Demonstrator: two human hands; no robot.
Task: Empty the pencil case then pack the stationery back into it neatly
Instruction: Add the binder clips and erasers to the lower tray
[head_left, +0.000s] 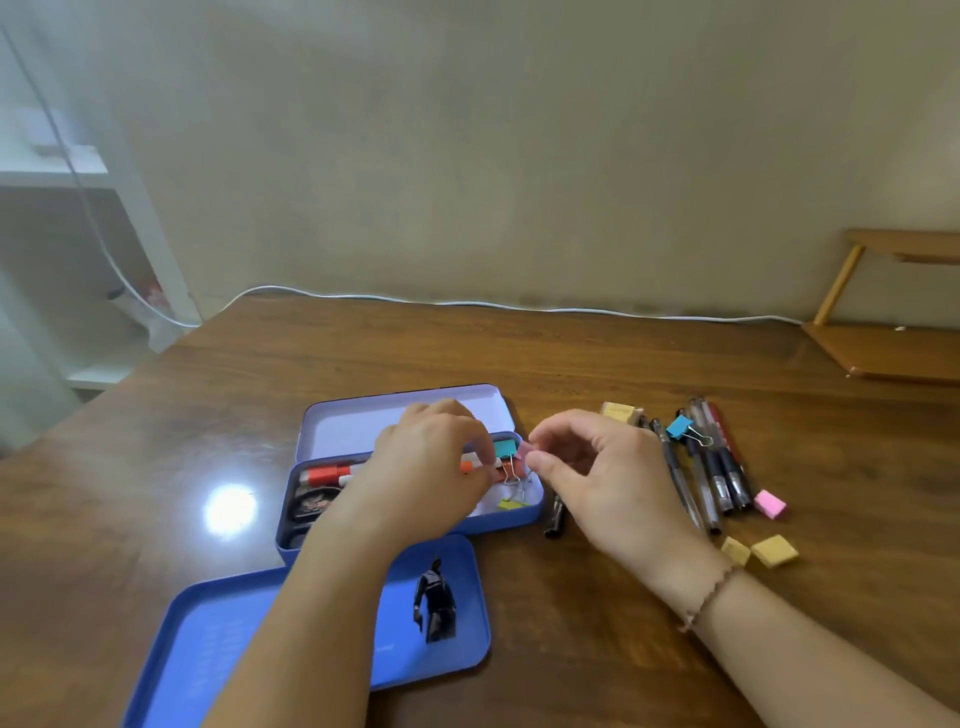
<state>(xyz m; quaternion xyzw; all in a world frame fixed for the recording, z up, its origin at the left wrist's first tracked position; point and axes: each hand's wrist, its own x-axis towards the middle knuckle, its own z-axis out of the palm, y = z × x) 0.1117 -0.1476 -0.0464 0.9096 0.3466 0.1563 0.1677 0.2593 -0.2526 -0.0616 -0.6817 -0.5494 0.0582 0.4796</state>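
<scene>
A blue tin pencil case (535, 506) lies open on the wooden table, its inner lid (363, 426) tipped back. Inside lie an orange-and-white marker (327, 474), dark round items (311, 506), and a yellow binder clip (511, 503). My left hand (431, 462) reaches into the case, fingertips pinched at a teal binder clip (505, 449) at the case's right end. My right hand (597, 467) hovers beside the case, thumb and forefinger pinched on a small pink clip (524, 451). A separate blue lid (234, 639) with a printed figure lies in front.
Right of the case lie several pens (711, 467), a blue binder clip (680, 427), a pink eraser (770, 503), yellow erasers (774, 550) and a black pen (555, 519). A white cable (519, 305) runs along the table's back edge. A wooden stand (883, 343) sits far right.
</scene>
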